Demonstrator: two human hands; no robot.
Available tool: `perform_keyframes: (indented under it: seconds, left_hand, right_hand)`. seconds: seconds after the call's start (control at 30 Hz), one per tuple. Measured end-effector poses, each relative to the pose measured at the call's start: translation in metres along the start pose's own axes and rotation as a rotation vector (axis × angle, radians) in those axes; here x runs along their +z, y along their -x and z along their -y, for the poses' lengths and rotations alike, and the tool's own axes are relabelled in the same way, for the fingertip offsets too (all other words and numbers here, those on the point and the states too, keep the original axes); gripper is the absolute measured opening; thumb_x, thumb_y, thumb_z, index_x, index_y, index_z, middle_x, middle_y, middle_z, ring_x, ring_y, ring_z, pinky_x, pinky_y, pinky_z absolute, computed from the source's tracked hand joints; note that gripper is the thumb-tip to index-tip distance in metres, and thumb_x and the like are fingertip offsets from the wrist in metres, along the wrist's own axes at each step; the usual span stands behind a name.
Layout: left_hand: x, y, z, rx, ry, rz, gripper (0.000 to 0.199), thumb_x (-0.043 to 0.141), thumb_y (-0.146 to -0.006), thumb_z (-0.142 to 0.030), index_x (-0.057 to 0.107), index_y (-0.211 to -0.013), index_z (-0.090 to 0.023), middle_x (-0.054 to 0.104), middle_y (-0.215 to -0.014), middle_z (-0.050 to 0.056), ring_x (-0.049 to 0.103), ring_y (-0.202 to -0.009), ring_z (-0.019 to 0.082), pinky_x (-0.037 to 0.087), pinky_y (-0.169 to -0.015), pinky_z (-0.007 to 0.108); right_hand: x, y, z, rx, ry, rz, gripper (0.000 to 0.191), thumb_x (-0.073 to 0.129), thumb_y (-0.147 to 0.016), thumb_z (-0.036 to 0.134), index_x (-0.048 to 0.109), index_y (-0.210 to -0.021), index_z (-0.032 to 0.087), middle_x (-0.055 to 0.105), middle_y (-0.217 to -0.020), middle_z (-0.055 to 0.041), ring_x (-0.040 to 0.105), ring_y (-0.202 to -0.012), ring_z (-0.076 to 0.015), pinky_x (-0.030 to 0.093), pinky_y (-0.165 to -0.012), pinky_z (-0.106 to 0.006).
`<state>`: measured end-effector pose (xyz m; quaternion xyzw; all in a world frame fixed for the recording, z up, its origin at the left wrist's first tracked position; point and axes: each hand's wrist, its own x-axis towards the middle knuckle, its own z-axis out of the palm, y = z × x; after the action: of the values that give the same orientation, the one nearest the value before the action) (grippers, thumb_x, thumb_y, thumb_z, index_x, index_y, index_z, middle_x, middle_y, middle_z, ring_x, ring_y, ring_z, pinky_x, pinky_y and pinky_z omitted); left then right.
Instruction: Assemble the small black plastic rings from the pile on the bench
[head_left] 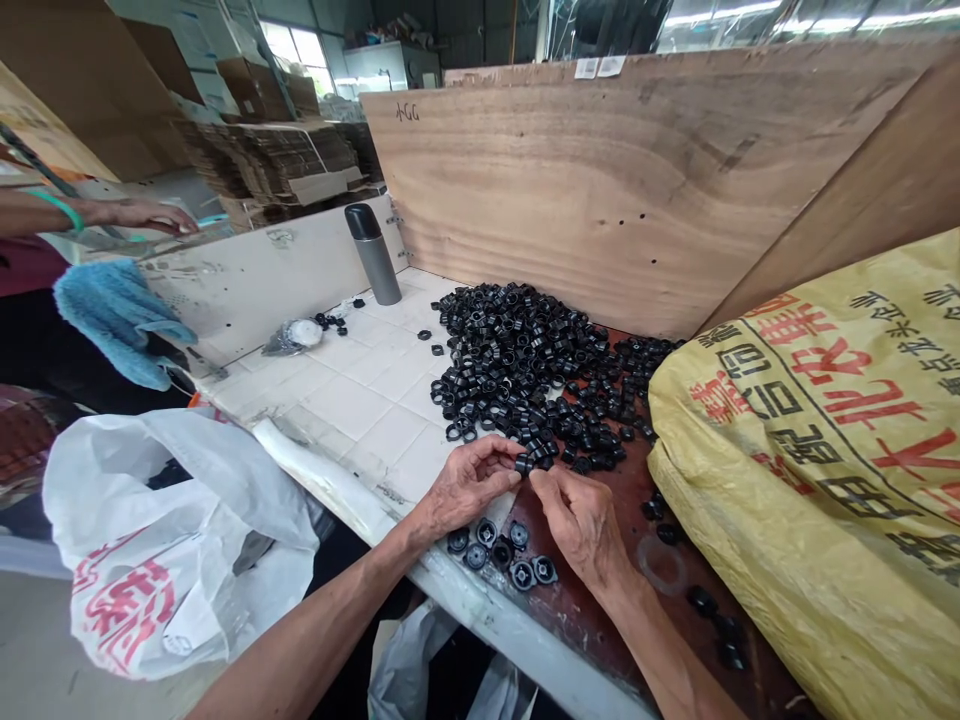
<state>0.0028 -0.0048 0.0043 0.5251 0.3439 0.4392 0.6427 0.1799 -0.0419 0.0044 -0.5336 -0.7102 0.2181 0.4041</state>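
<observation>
Both hands meet right at the near foot of the heap! The left hand [469, 485] pinches a small black plastic ring [523, 463] between thumb and fingers, and that ring sits just in front of the pile of black rings [517, 350]. Opposite, the right hand [581, 520] is curled, its fingertips close against the piece; whether it grips anything, I can't tell. Just below, near the worktable's padded edge [480, 595], lies a cluster of round black fittings [523, 574], some showing spoked centres. A translucent ring [661, 565] lies flat beside the right forearm, and a yellow woven sack [795, 420] bulges along the right side. Across the white tiles, a grey flask [379, 260] stands by the plywood panel [600, 190]. Over on the left, a co-worker's hand [154, 215] reaches out above a blue cloth [120, 310].
</observation>
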Motion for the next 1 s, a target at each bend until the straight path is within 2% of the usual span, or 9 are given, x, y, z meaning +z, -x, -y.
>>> perform_keyframes:
  seconds: [0.13, 0.23, 0.37, 0.5, 0.6, 0.67, 0.73, 0.87, 1.0]
  left_hand:
    - [-0.001, 0.000, 0.000, -0.006, -0.023, -0.013, 0.033, 0.077, -0.078, -0.030, 0.067, -0.105, -0.013, 0.070, -0.094, 0.007, 0.066, -0.084, 0.016, 0.052, -0.081, 0.028]
    - [-0.002, 0.000, 0.002, -0.007, -0.016, -0.007, 0.032, 0.076, -0.079, -0.028, 0.066, -0.106, -0.014, 0.071, -0.094, 0.006, 0.066, -0.085, 0.016, 0.052, -0.083, 0.028]
    - [-0.002, 0.000, 0.004, 0.000, -0.023, 0.005, 0.032, 0.075, -0.080, -0.028, 0.066, -0.106, -0.013, 0.070, -0.094, 0.007, 0.066, -0.085, 0.016, 0.052, -0.082, 0.028]
    - [-0.001, 0.001, 0.003, -0.007, 0.006, 0.033, 0.033, 0.076, -0.079, -0.030, 0.066, -0.106, -0.013, 0.070, -0.092, 0.007, 0.066, -0.084, 0.016, 0.052, -0.082, 0.029]
    - [0.000, 0.001, 0.001, -0.015, 0.026, 0.029, 0.033, 0.077, -0.079, -0.030, 0.065, -0.105, -0.013, 0.070, -0.093, 0.007, 0.066, -0.084, 0.016, 0.052, -0.083, 0.030]
    - [0.000, 0.001, 0.001, -0.019, 0.033, 0.032, 0.033, 0.077, -0.078, -0.029, 0.065, -0.105, -0.012, 0.070, -0.093, 0.007, 0.067, -0.084, 0.017, 0.052, -0.083, 0.031]
    - [0.000, 0.002, 0.002, -0.011, 0.034, 0.025, 0.033, 0.077, -0.078, -0.029, 0.066, -0.105, -0.012, 0.070, -0.092, 0.007, 0.066, -0.083, 0.016, 0.052, -0.083, 0.030]
    - [0.000, 0.001, 0.004, -0.003, 0.012, 0.020, 0.032, 0.077, -0.079, -0.029, 0.066, -0.105, -0.013, 0.069, -0.094, 0.007, 0.066, -0.085, 0.016, 0.052, -0.083, 0.029]
    - [0.000, 0.001, 0.004, -0.004, -0.001, 0.038, 0.034, 0.076, -0.079, -0.031, 0.065, -0.106, -0.012, 0.070, -0.090, 0.007, 0.066, -0.081, 0.016, 0.052, -0.081, 0.029]
  right_hand:
    - [-0.001, 0.000, 0.002, 0.048, -0.053, 0.016, 0.024, 0.057, -0.093, 0.040, 0.063, -0.083, 0.019, 0.057, -0.063, 0.0029, 0.052, -0.055, -0.0115, 0.041, -0.058, -0.022]
    - [0.000, -0.001, 0.002, 0.046, -0.055, 0.035, 0.026, 0.058, -0.092, 0.039, 0.062, -0.076, 0.019, 0.054, -0.060, 0.0029, 0.051, -0.055, -0.0118, 0.041, -0.056, -0.022]
    - [0.001, -0.003, 0.001, 0.033, -0.116, -0.035, 0.018, 0.060, -0.090, 0.035, 0.064, -0.098, 0.019, 0.066, -0.078, -0.0007, 0.060, -0.065, -0.0136, 0.048, -0.063, -0.022]
    - [0.002, -0.003, -0.001, 0.099, -0.081, -0.035, 0.022, 0.055, -0.094, 0.037, 0.063, -0.083, 0.020, 0.065, -0.067, 0.0001, 0.061, -0.059, -0.0136, 0.047, -0.059, -0.021]
    - [0.003, -0.002, -0.002, 0.075, -0.081, -0.041, 0.018, 0.056, -0.093, 0.036, 0.063, -0.096, 0.019, 0.069, -0.078, -0.0019, 0.064, -0.066, -0.0146, 0.049, -0.065, -0.022]
    - [0.004, -0.001, -0.002, 0.067, -0.064, -0.027, 0.018, 0.054, -0.094, 0.035, 0.063, -0.091, 0.019, 0.068, -0.077, -0.0025, 0.064, -0.066, -0.0149, 0.049, -0.066, -0.023]
    - [0.005, -0.001, -0.001, 0.108, -0.055, -0.016, 0.022, 0.050, -0.096, 0.036, 0.061, -0.085, 0.020, 0.065, -0.067, -0.0008, 0.060, -0.058, -0.0143, 0.048, -0.060, -0.023]
    - [0.008, 0.000, -0.001, 0.088, -0.103, -0.040, 0.020, 0.056, -0.092, 0.036, 0.060, -0.103, 0.019, 0.068, -0.078, -0.0027, 0.063, -0.064, -0.0157, 0.050, -0.065, -0.024]
    - [0.009, 0.000, 0.001, 0.193, -0.106, 0.001, 0.025, 0.048, -0.096, 0.040, 0.060, -0.084, 0.021, 0.063, -0.063, -0.0008, 0.061, -0.057, -0.0154, 0.048, -0.057, -0.023]
